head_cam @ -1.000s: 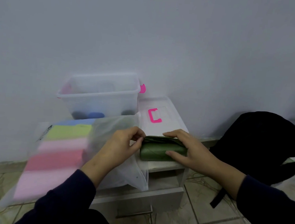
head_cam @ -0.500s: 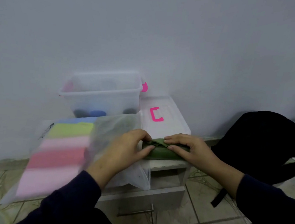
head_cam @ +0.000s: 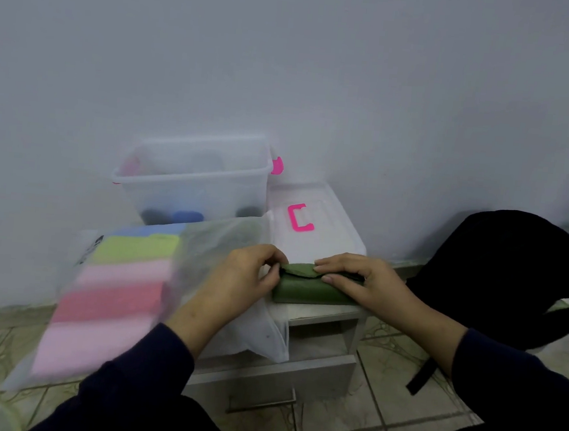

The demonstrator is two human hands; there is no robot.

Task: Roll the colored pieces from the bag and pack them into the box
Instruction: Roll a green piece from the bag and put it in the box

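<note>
- Green piece [head_cam: 307, 288]: partly rolled, lying on the near edge of the small white cabinet [head_cam: 322, 316], just in front of the box lid [head_cam: 312, 238] with its pink handle [head_cam: 299, 217].
- Long axis of the roll: side to side across the view, so one end falls to each hand; loose flap on top, toward the far side, under the fingertips.
- Left hand [head_cam: 239, 280]: at the roll's left end, fingers curled and pinching the flap edge there; wrist coming in from the near left, over the clear bag [head_cam: 218, 244].
- Right hand [head_cam: 365, 282]: draped over the right end, fingers curled over the top, thumb laid along the near face of the roll.
- Nearness: both in contact, neither closer; roll held between them.
- Judged step: closing the last turn of the roll, both hands working together along the axis.
- Clear box [head_cam: 189, 183]: behind and to the left, against the wall, well apart from the roll; dark and blue rolled shapes dimly visible at its bottom, count uncertain.
- Bag to the left: stacked pieces in blue, yellow-green and pinks, blurred.
- Likely next carry: up, back and to the left, toward the box's open top.
</note>
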